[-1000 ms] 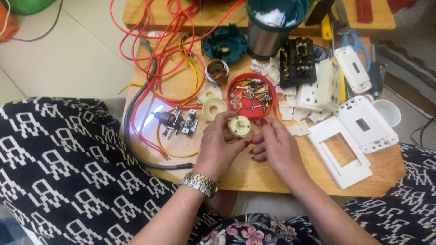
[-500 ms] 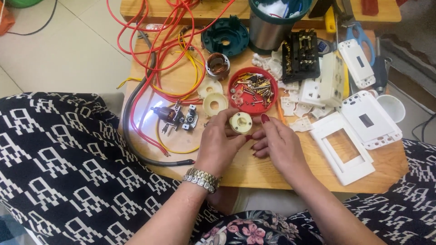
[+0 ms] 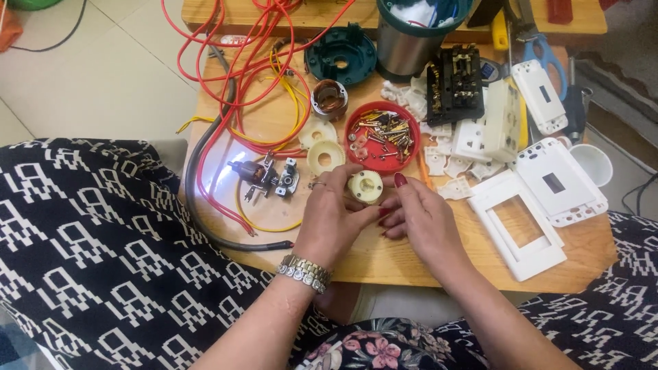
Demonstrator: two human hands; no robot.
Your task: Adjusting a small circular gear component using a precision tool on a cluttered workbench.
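A small motor armature [image 3: 260,177] lies at the left beside red wires [image 3: 233,75]. The cream round plastic part [image 3: 364,186] is pinched over the wooden table [image 3: 384,257] by the left hand [image 3: 334,216], with the right hand [image 3: 419,220] closed against its side. A slip could knock it into the red lid of screws [image 3: 381,144]. Since the earlier frame, little is changed.

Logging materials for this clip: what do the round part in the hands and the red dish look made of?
Round part: cream plastic by its look, matte and moulded, held by left hand and right hand. Red dish: probably glossy plastic, holding brass-coloured screws.
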